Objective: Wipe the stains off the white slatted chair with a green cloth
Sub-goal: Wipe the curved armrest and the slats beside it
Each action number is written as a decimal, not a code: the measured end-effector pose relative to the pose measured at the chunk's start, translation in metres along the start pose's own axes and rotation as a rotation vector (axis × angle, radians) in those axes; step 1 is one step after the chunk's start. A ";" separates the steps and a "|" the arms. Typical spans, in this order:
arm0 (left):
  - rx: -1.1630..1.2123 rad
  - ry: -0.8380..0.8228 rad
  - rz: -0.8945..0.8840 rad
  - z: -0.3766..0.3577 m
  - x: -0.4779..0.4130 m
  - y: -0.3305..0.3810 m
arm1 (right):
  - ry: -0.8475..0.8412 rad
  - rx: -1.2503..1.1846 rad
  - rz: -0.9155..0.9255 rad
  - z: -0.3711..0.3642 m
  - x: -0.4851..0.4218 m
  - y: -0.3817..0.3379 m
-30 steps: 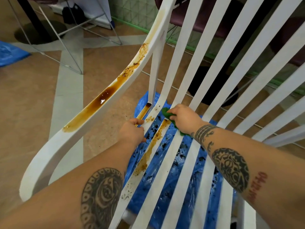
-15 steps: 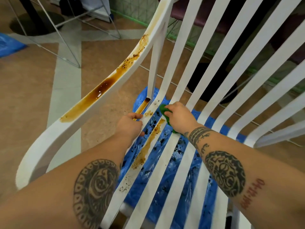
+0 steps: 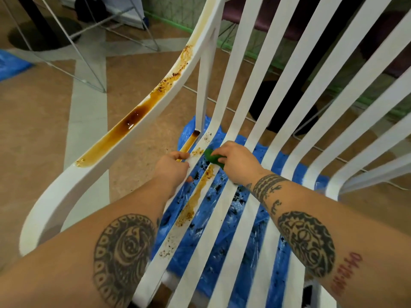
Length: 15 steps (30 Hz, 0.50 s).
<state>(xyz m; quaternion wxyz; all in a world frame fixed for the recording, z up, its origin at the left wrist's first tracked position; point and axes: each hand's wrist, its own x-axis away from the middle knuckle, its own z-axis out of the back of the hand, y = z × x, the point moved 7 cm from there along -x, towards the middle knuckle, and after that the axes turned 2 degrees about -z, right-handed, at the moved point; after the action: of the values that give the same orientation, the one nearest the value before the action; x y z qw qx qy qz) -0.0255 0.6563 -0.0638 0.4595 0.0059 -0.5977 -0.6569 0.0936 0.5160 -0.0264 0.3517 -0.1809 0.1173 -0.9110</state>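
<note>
The white slatted chair (image 3: 62,192) filled most of the frame, its slats fanning from the bottom centre to the upper right, with a blue plastic sheet (image 3: 185,138) spread beneath it on the floor. Along the armrest at the left ran a long brown stain (image 3: 124,130), wet and pooled at its darkest part. A thinner, crusted streak (image 3: 195,201) ran down one seat slat at the centre. The left hand (image 3: 171,170) gripped the outermost slat just left of centre, thumb over the top and fingers curled underneath, bracing the chair. The right hand (image 3: 238,163) was close beside it, fingers bunched round the green cloth (image 3: 212,158) and pressing it onto the head of the streaked slat. From where I stood, the sound way on looked to be this: keep that left hand's brace, lay the cloth flatter, and draw it firmly down the slat along the streak towards the bottom of the frame, turning to a clean face as it loaded up. The dried specks would likely want a harder rub, and the armrest pool blotting before wiping. I saw no brand or label. The only writing was a red tattoo (image 3: 347,276) at the lower right, seemingly starting "04", the rest unclear.
</note>
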 end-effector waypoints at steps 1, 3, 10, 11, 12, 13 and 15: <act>0.006 -0.005 0.006 0.000 0.000 0.000 | -0.015 -0.021 0.008 -0.001 0.004 -0.001; -0.003 -0.010 0.017 0.001 0.000 0.000 | -0.118 -0.032 0.027 0.000 0.006 -0.007; -0.023 -0.001 0.003 0.000 -0.003 0.001 | -0.024 0.054 -0.052 0.015 -0.005 -0.008; -0.024 0.002 -0.001 0.000 -0.002 0.001 | 0.010 -0.007 -0.073 0.008 -0.001 -0.006; -0.022 0.008 -0.004 0.001 0.000 0.001 | 0.035 -0.060 -0.088 0.002 0.004 -0.004; -0.023 0.012 -0.008 0.000 0.000 0.001 | 0.043 -0.096 -0.094 -0.002 0.010 -0.003; -0.019 0.024 -0.015 0.001 0.003 0.004 | -0.006 -0.127 -0.061 -0.005 0.019 -0.007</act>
<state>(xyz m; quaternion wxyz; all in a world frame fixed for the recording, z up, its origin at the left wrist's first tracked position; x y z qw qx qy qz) -0.0256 0.6555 -0.0587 0.4616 0.0137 -0.5859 -0.6659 0.0748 0.5085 -0.0244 0.3117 -0.2091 0.1683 -0.9115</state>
